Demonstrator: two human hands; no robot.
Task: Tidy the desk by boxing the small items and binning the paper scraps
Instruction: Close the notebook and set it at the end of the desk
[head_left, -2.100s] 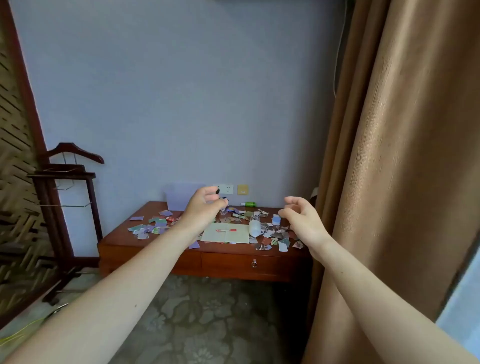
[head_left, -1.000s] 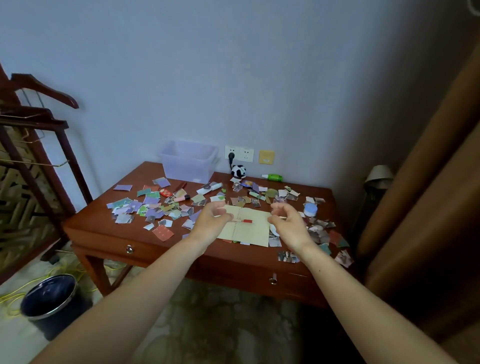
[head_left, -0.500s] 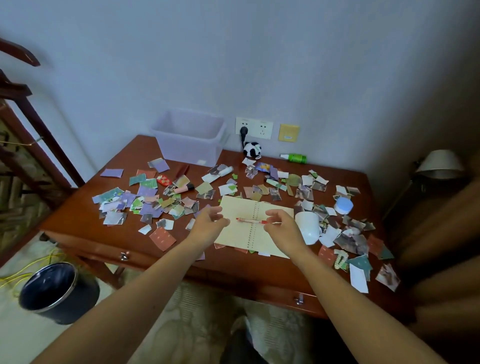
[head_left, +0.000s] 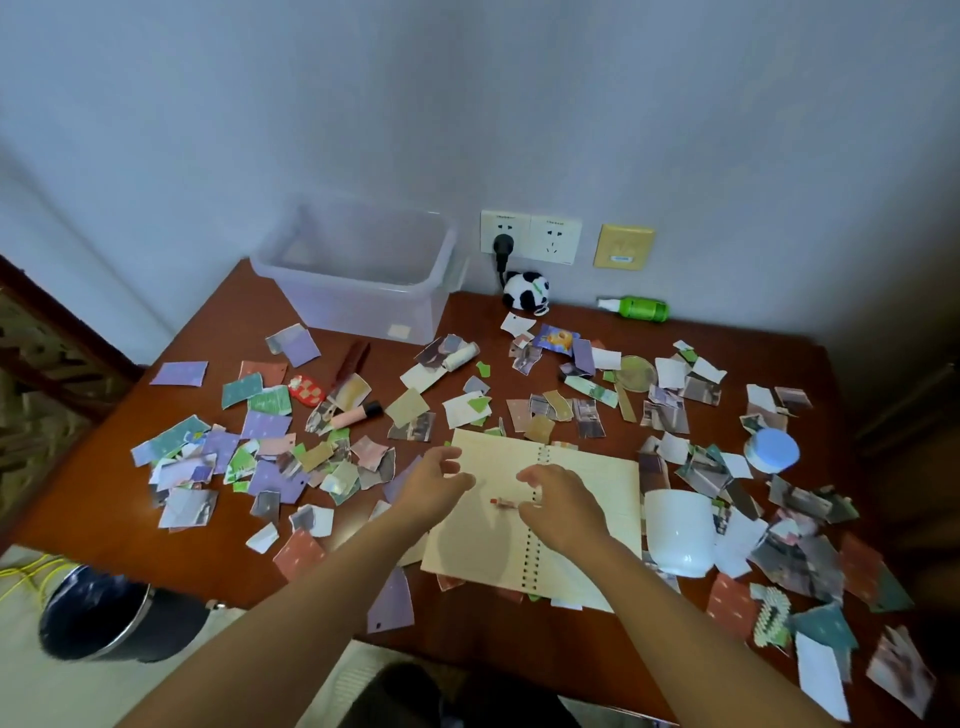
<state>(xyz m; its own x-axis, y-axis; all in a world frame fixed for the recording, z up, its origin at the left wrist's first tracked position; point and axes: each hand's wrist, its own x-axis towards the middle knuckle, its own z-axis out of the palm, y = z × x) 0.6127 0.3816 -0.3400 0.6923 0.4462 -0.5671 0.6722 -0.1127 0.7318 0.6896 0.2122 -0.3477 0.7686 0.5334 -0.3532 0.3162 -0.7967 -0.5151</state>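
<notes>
Several coloured paper scraps litter a red-brown wooden desk. An open spiral notebook lies at the front middle with a small red-capped pen on its page. My left hand hovers over the notebook's left page, fingers apart, holding nothing. My right hand hovers just right of the pen, fingers curled but empty. A clear plastic box stands at the back. A dark bin sits on the floor at the left.
Small items lie among the scraps: a white mug, a blue-lidded jar, a panda toy, a green bottle, a pink tube, a red clip, a thread spool. A plugged wall socket is behind.
I have walked up to the desk and the view has tilted down onto it. Both hands have lowered over the open notebook, closing in on the pen.
</notes>
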